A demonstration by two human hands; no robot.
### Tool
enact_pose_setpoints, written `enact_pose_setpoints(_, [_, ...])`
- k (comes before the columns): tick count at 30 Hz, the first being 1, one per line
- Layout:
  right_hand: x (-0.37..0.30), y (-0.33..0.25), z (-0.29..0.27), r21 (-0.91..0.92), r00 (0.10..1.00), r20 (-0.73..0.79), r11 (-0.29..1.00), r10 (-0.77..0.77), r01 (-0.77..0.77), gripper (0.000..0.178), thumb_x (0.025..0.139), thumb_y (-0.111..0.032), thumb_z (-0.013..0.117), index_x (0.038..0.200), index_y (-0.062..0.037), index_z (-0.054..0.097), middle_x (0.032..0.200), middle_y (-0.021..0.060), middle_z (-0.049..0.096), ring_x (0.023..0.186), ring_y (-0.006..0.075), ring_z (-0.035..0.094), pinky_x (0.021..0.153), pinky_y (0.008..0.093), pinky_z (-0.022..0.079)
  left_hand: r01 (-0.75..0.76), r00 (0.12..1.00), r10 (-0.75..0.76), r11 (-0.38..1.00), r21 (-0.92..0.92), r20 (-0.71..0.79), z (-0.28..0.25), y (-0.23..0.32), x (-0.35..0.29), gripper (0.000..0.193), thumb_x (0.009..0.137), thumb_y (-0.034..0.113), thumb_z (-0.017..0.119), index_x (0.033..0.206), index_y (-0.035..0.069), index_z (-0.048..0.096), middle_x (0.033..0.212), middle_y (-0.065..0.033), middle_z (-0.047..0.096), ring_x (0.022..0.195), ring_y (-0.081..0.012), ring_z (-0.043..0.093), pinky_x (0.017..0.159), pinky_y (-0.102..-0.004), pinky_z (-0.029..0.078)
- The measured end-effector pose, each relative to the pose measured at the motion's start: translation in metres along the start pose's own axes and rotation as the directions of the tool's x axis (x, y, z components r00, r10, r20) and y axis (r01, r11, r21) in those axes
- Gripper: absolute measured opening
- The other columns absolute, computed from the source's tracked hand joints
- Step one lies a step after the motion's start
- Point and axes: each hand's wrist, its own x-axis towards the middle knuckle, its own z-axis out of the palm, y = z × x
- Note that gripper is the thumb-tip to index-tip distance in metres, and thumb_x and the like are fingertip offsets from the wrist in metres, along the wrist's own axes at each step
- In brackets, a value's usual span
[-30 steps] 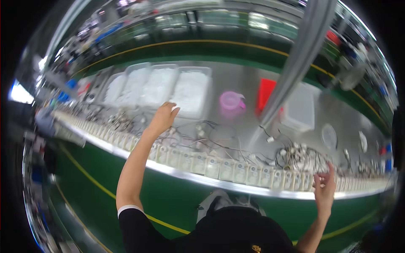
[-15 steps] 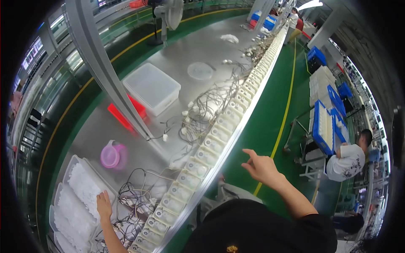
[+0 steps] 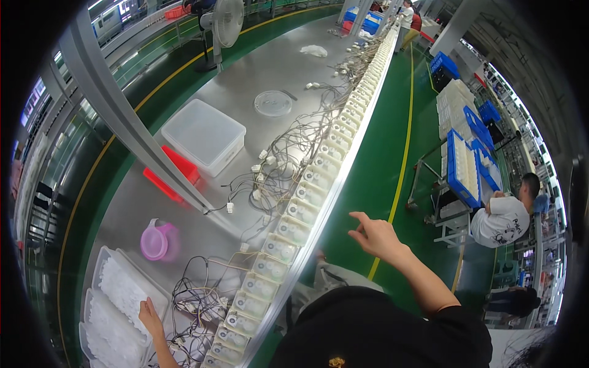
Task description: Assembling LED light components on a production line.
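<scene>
My left hand (image 3: 149, 316) is at the edge of a clear plastic bin (image 3: 161, 295) filled with small white pieces (image 3: 119, 285). Its fingers are drawn together, and whatever they may hold is too small to make out. My right hand (image 3: 379, 238) hovers over the green floor, right of the rail, with thumb and forefinger apart and nothing visible between them. Between the hands runs a long row of cream-coloured housings (image 3: 269, 268), each with round fittings inside. Dark and pale cables (image 3: 195, 300) with white connectors lie tangled beside the row, near my left hand.
A lidded clear box (image 3: 204, 134), a red tray (image 3: 173, 175), a pink cup (image 3: 154, 240) and a round clear lid (image 3: 273, 103) rest on the metal table. A grey post (image 3: 116, 104) rises from it. At right, a person (image 3: 502, 218) sits beside blue crates (image 3: 461, 168).
My left hand has shifted slightly toward the near edge of the bin, and its fingers have drawn closer together. My right hand keeps nearly the same pose. The whole view has turned a little.
</scene>
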Motion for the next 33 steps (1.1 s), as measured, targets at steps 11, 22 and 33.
enact_pose_setpoints(11, [0.012, 0.01, -0.001, 0.022, 0.998, 0.029, 0.999, 0.047, -0.047, 0.027, 0.083, -0.02, 0.061, 0.105, -0.0051, 0.056, 0.075, 0.0115, 0.066, 0.07, 0.031, 0.064, 0.063, 0.041, 0.049, 0.137, 0.955, -0.133, 0.991, -0.006, -0.266, -0.001, -0.036, 0.038, 0.045, 0.093, 0.034, 0.05, 0.069, -0.004, 0.055, 0.064, -0.0138, 0.058, 0.053, -0.0228, 0.05, 0.054, -0.0376, 0.04])
enact_pose_setpoints(22, [0.012, 0.017, 0.0, 0.051, 0.996, 0.006, 0.995, 0.086, -0.086, 0.022, 0.083, -0.021, 0.061, 0.1, -0.0067, 0.06, 0.076, 0.0109, 0.066, 0.073, 0.0302, 0.064, 0.067, 0.0405, 0.05, 0.279, 0.858, -0.16, 0.943, 0.183, -0.487, -0.009, -0.042, 0.066, 0.049, 0.094, 0.038, 0.046, 0.071, -0.004, 0.056, 0.068, -0.0198, 0.059, 0.061, -0.0363, 0.056, 0.058, -0.0435, 0.044])
enact_pose_setpoints(33, [0.132, 0.116, -0.031, 0.429, 0.923, -0.238, 0.885, 0.302, -0.179, 0.014, 0.082, -0.019, 0.061, 0.087, -0.0069, 0.067, 0.078, 0.0103, 0.067, 0.069, 0.0239, 0.065, 0.062, 0.0334, 0.05, 0.218, 0.66, -0.254, 0.965, -0.143, -0.707, -0.063, -0.158, 0.072, 0.024, 0.081, 0.012, 0.043, 0.058, 0.009, 0.038, 0.055, -0.0028, 0.04, 0.047, -0.0167, 0.042, 0.049, -0.0336, 0.037])
